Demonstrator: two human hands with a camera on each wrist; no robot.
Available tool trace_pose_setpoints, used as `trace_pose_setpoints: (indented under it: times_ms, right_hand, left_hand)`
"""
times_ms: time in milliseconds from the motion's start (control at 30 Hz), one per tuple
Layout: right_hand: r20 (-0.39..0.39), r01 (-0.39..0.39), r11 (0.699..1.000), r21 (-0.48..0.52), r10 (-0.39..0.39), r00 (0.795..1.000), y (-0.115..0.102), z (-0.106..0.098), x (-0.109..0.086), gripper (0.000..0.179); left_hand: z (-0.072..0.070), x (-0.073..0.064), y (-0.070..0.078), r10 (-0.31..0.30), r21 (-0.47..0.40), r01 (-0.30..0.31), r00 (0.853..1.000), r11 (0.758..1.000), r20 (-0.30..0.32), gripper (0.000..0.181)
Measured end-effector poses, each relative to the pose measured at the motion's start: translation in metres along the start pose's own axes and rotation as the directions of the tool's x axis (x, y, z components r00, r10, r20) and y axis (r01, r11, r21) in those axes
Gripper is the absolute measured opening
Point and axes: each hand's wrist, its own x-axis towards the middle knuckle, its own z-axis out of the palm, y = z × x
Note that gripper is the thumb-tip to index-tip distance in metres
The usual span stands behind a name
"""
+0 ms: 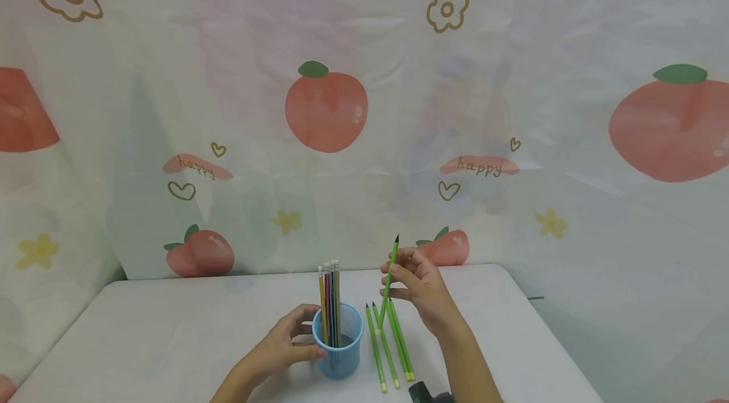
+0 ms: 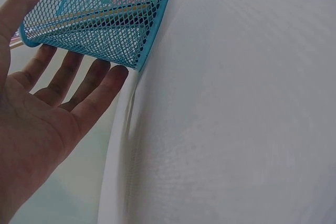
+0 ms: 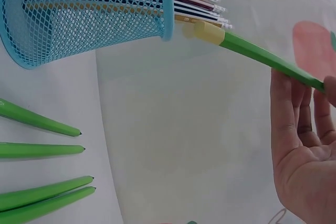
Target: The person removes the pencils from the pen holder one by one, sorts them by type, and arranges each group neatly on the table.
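Observation:
A blue mesh pencil cup [image 1: 342,364] stands upright on the table, held by my left hand [image 1: 279,343] with the thumb at its near side and the fingers at its left side. In the left wrist view, the fingertips [image 2: 118,74] rest against the mesh. Several pencils [image 1: 330,302] in mixed colours stand in the cup, white erasers up. Right of the cup, my right hand [image 1: 423,289] pinches a green pencil [image 3: 262,57] between thumb and fingers. Its black tip points up and its pale yellow eraser end points down, close beside the cup's rim in the right wrist view.
Several more green pencils [image 1: 373,349] lie on the white table [image 1: 171,340] right of the cup, black tips toward the back. A dark object [image 1: 420,392] shows at the bottom edge near my right forearm. A fruit-printed curtain [image 1: 364,200] hangs behind the table.

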Motion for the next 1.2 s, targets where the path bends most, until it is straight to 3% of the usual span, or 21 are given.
trace_pose_setpoints:
  times_ms: [400, 1067, 1200]
  right_hand:
    - [-0.002, -0.008, 0.999, -0.041, 0.008, 1.000, 0.003, -0.004, 0.000, 0.028]
    - [-0.042, -0.147, 0.970, -0.192, 0.142, 0.989, 0.021, -0.029, 0.001, 0.034]
    - [-0.082, -0.182, 0.958, -0.221, 0.167, 0.982, 0.024, -0.031, -0.001, 0.034]
  left_hand:
    - [-0.001, 0.001, -0.002, 0.009, -0.003, -0.009, 1.000, 1.000, 0.012, 0.065]
    - [0.000, 0.000, 0.000, 0.003, -0.007, -0.003, 1.000, 1.000, 0.007, 0.065]
    - [0.000, 0.000, 0.001, 0.000, -0.007, 0.000, 1.000, 1.000, 0.008, 0.065]
